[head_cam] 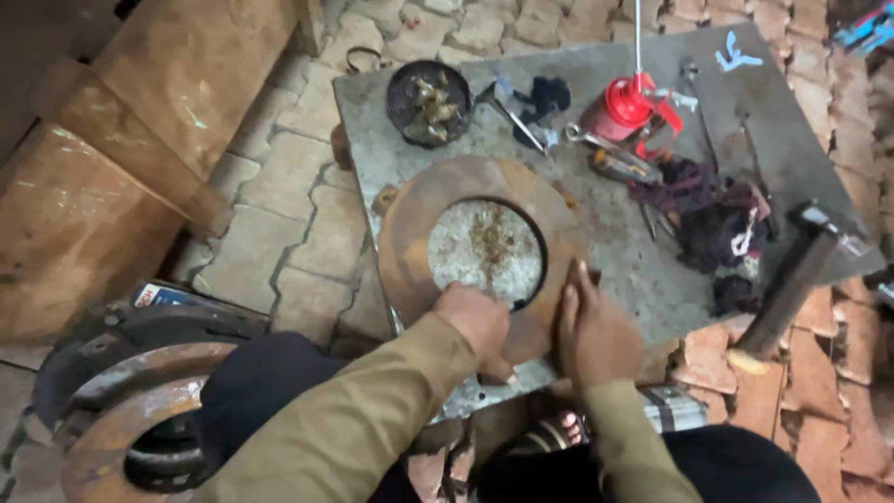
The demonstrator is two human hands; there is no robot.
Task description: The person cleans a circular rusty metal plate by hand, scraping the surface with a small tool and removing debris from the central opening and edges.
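A rusty metal ring plate (pixel 410 237), flat and round with a wide central opening, lies on the grey tabletop (pixel 610 270) close to its near edge, nearer the left corner than the right. Rust-coloured dust shows on the bare surface inside the opening. The left hand (pixel 480 321) rests on the near rim of the ring plate, its fingers curled down over the edge in a grip on the metal. The right hand (pixel 596 335) lies just beside it on the near right part of the rim, fingers straight and close together, pressed flat against the plate rather than closed around it. Both sleeves are olive brown. Towards the far left corner of the tabletop sits a dark round dish (pixel 430 102) holding small brass-coloured parts. Near the far edge stands a red oil can (pixel 626 107) with a long spout, and loose metal tools lie around it. A heap of dark rags (pixel 712 224) lies on the right side of the tabletop, and a hammer (pixel 792 279) with a wooden handle rests over the right near edge. On the brick floor at the lower left lies another rusty round assembly (pixel 121 410).
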